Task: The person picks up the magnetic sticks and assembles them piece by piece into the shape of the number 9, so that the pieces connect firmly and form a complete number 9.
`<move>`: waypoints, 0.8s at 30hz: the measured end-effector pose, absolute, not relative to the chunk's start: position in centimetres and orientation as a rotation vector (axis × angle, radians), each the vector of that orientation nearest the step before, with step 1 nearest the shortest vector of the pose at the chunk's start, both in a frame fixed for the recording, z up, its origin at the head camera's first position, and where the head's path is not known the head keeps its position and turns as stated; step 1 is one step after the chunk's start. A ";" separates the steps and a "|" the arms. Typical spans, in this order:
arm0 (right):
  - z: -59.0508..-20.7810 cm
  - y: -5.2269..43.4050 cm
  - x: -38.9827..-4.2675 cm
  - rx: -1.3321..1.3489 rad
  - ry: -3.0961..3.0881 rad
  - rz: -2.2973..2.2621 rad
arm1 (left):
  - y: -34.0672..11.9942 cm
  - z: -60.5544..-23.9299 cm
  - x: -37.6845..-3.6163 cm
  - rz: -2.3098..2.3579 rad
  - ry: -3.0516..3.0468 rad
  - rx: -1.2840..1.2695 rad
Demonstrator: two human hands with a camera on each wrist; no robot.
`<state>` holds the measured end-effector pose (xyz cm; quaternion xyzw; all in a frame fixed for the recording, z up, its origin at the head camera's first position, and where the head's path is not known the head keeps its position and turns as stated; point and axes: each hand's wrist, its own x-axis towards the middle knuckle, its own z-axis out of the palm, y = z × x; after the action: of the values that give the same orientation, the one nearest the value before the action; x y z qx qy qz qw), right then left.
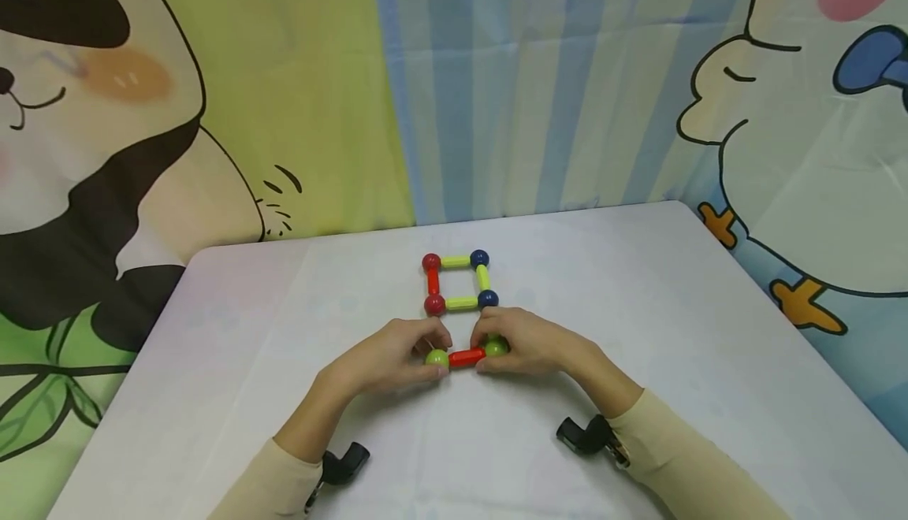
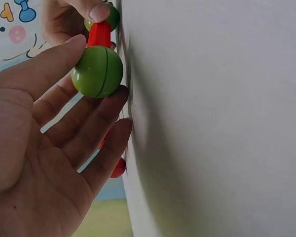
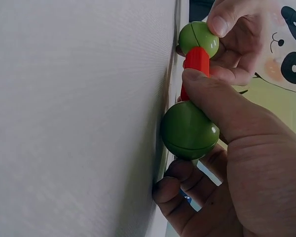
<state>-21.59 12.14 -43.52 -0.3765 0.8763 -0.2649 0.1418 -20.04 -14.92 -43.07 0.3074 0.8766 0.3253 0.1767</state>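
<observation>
- Red rod (image 1: 466, 358) joins two green balls on the desk (image 1: 638, 331).
- Left hand (image 1: 397, 358) fingers pinch the left ball (image 1: 436, 359).
- Right hand (image 1: 528, 343) fingers pinch the right ball (image 1: 496, 346).

You've got a white table (image 1: 638, 362) with rounded far corners, covered in a plain pale cloth. Sitting flat on it near the middle is a little frame of magnetic sticks and balls (image 1: 459, 282): red balls (image 1: 431, 262) on its left corners, blue balls (image 1: 479, 258) on the right, yellow-green sticks across the far and near sides and down the right side, a red stick down the left. Closer to you, a red stick (image 1: 467, 358) joins two green balls (image 1: 436, 358).
</observation>
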 end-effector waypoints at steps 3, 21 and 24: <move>-43.4 12.2 -21.6 -1.098 2.534 -0.770 | -14.9 -42.9 -19.9 0.911 2.492 0.873; -43.3 13.0 -22.0 -1.101 2.556 -0.760 | -14.8 -43.2 -20.1 0.846 2.580 0.892; -43.3 13.0 -22.0 -1.100 2.556 -0.760 | -14.8 -43.3 -20.2 0.847 2.580 0.899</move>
<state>-21.97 13.00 -43.32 -0.3781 0.8788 -0.2612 0.1284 -20.16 -14.79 -43.34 0.3112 0.8931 0.2932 0.1399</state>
